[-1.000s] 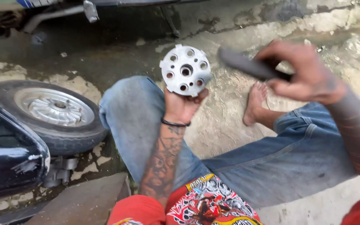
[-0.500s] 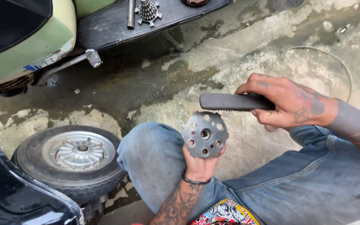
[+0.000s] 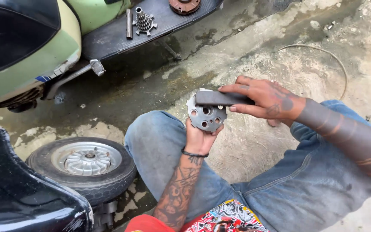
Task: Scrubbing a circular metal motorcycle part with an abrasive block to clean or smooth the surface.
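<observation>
My left hand [image 3: 200,137] grips a round grey metal disc [image 3: 205,115] with several holes, held upright above my left knee. My right hand [image 3: 266,100] holds a dark flat bar [image 3: 220,99] and lays it across the top of the disc. Both forearms are tattooed, and I sit on the ground in blue jeans [image 3: 168,150].
A small wheel with a tyre [image 3: 84,161] lies on the wet concrete at the lower left, beside a black panel [image 3: 18,193]. A green scooter [image 3: 44,47] stands at the upper left, its footboard [image 3: 151,25] carrying a gear cluster [image 3: 144,20] and a rod. A thin wire loop [image 3: 323,56] lies at the right.
The dark bar in my right hand has come down onto the disc. The disc has turned to show its flat holed face. The view shifted slightly.
</observation>
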